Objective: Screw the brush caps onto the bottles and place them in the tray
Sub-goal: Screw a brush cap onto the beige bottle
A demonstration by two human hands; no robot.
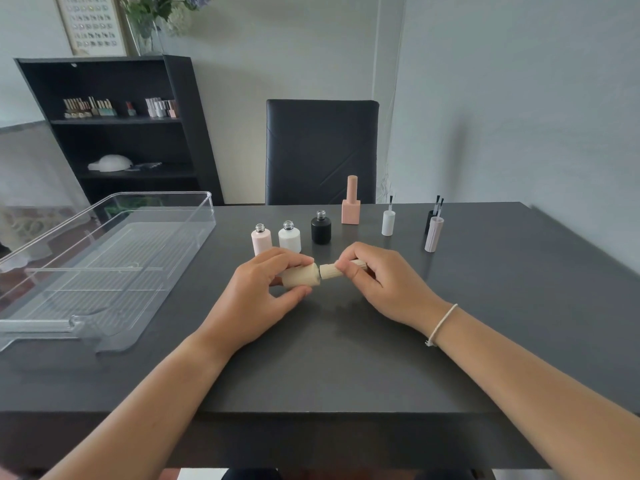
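**Head view: beige bottle and cap meeting above the table**

Left hand [258, 292] is gripping a ribbed beige bottle [300, 276] on its side, fingers closed around it. Right hand [377, 282] is pinching a matching beige brush cap [330, 270] at the bottle's neck. Both are hovering just above the table [346, 368]. Clear tray [104, 271] is sitting empty at left.

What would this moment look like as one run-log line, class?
left hand: holds beige bottle | right hand: holds beige brush cap at its neck | tray: empty | uncapped bottles waiting: three
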